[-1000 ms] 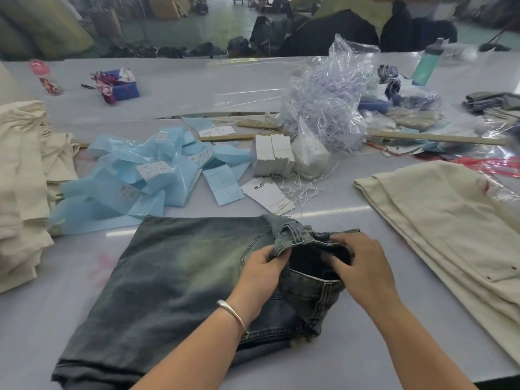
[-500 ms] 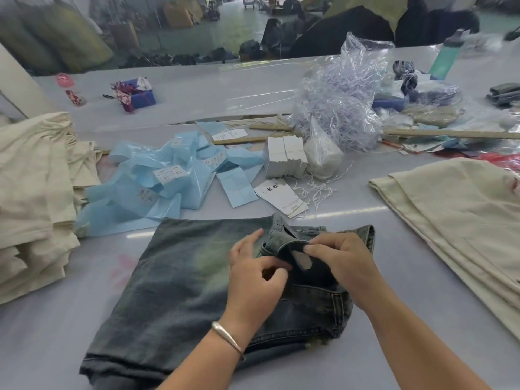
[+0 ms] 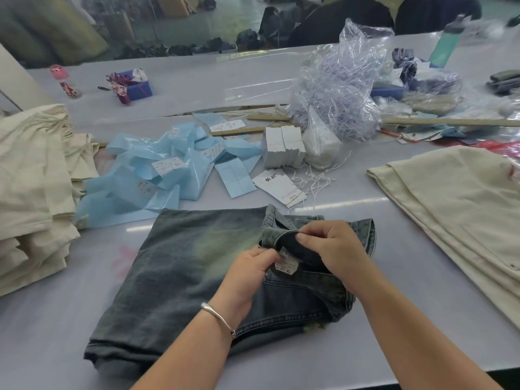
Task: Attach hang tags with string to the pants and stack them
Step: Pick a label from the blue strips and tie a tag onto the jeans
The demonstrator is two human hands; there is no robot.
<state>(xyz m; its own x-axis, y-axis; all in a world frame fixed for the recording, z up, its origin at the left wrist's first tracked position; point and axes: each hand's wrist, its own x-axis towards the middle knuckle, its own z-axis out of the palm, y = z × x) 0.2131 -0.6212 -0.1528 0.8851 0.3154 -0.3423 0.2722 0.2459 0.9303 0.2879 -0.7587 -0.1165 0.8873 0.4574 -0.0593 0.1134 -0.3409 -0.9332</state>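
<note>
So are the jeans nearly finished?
Not yet. Folded grey-blue denim jeans lie flat. Both hands work at the waistband: left hand pinches the small white XL size label, right hand folds it back. White card hang tags wait unattached; stacking remains.

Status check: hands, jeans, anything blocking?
Left hand pinches the size label; right hand grips the folded-back waistband. Jeans flat on table, no hang tag visible on them. Nothing in the way.
</note>
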